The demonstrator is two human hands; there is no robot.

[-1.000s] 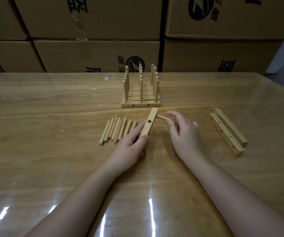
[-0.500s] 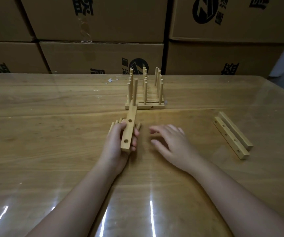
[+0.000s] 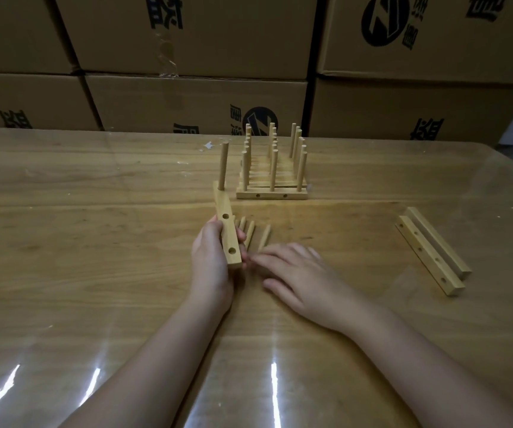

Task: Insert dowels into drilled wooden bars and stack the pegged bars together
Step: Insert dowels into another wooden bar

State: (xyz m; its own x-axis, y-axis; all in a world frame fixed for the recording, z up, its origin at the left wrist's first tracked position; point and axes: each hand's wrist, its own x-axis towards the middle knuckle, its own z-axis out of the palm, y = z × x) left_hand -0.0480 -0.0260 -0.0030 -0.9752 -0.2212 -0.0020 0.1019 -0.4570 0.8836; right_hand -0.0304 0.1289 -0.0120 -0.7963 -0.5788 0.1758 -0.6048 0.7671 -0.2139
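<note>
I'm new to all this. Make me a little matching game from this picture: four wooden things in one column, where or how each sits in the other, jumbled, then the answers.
Things
1. held bar
2. loose dowels
3. spare bars
4. pegged stack

Places and states
A. lying side by side on the right of the table
B. standing far middle, pegs upright
C. gripped by the left hand, one dowel in its far hole
D. lying flat beside the right hand

Pairs: 1-C, 2-D, 3-A, 4-B
</note>
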